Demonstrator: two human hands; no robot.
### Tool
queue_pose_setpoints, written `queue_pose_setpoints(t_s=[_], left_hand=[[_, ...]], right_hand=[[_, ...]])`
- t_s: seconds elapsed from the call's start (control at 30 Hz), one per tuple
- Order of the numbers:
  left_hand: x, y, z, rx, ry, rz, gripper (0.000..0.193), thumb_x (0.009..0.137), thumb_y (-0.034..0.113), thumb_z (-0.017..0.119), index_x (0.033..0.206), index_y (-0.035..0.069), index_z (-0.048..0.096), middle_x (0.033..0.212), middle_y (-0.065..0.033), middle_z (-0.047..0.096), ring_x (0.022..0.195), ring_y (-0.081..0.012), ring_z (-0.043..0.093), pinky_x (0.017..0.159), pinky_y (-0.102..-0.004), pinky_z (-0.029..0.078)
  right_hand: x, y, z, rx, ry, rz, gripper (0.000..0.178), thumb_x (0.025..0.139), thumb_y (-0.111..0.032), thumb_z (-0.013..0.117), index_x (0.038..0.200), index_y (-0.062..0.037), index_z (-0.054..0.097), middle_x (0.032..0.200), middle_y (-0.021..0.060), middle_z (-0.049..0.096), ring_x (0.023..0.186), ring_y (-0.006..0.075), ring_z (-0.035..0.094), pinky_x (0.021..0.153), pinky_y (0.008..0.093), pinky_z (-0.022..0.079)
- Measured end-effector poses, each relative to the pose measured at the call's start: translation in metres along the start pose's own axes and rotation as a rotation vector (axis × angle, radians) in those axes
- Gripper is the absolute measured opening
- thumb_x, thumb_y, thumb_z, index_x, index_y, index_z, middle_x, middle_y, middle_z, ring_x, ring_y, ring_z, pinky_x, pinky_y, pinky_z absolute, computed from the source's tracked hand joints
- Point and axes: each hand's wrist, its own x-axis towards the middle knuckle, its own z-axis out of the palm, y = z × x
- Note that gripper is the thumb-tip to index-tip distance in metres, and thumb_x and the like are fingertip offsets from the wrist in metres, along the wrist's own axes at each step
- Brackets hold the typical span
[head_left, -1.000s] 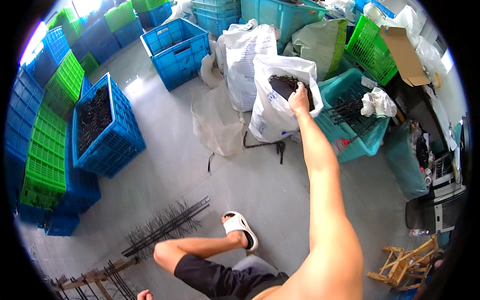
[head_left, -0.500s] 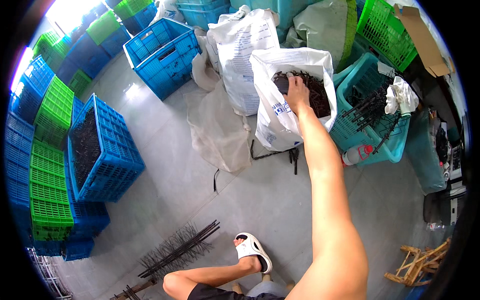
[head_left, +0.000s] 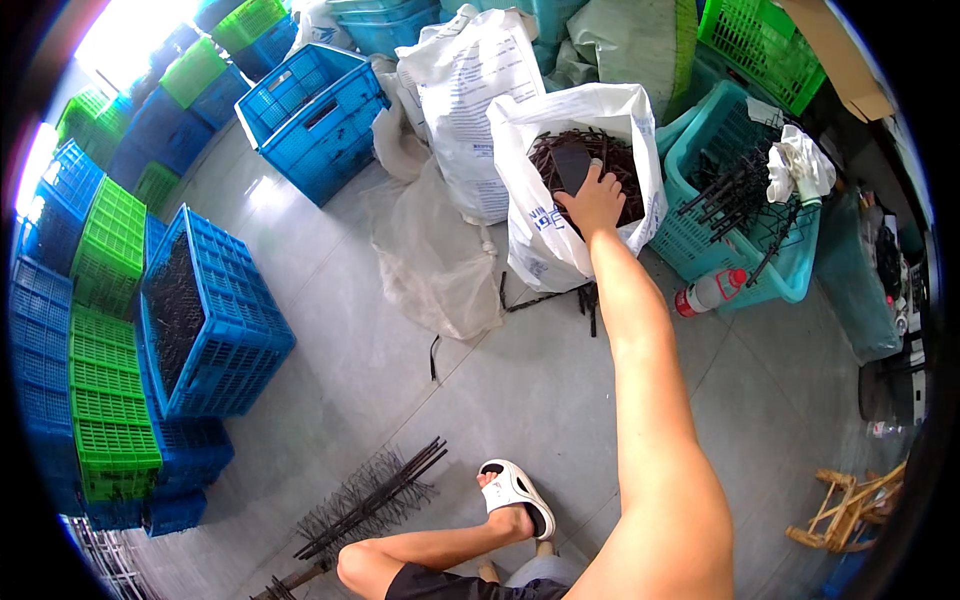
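The right hand (head_left: 597,205) is positioned at upper centre-right of the frame, inside the mouth of an open white plastic sack (head_left: 545,250). Fingers are spread; the fingertips overlap the right edge of a dark, flat rectangular block (head_left: 571,165). Whether the block is gripped cannot be told. The block is located within the sack, over a mass of thin dark-brown rods (head_left: 630,172). A teal perforated plastic basket (head_left: 790,285) stands right of the sack; a clear red-capped bottle (head_left: 712,292) is near its lower-left side.
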Motion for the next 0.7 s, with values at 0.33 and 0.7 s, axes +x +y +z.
queue_pose_setpoints(t_s=[0.33, 0.7], left_hand=[[-0.008, -0.010, 0.003, -0.075, 0.056, -0.033, 0.033, 0.087, 0.029, 0.057, 0.110, 0.005, 0.055, 0.080, -0.0072, 0.061, 0.061, -0.0170, 0.054, 0.053, -0.0294, 0.044], [0.003, -0.045, 0.009, -0.143, -0.051, -0.039, 0.031, 0.088, 0.030, 0.056, 0.105, 0.005, 0.055, 0.073, -0.0048, 0.057, 0.053, -0.0125, 0.046, 0.047, -0.0279, 0.040]], right_hand=[[0.007, 0.001, 0.012, -0.118, 0.095, -0.232, 0.071, 0.075, -0.051, 0.061, 0.133, -0.0159, 0.040, 0.140, 0.0183, 0.028, 0.127, 0.0410, 0.028, 0.102, 0.0501, 0.024], [0.005, 0.011, -0.019, 0.075, -0.104, 0.004, 0.085, 0.070, -0.052, 0.063, 0.137, -0.0121, 0.030, 0.128, 0.0251, 0.038, 0.118, 0.0406, 0.037, 0.097, 0.0487, 0.030]])
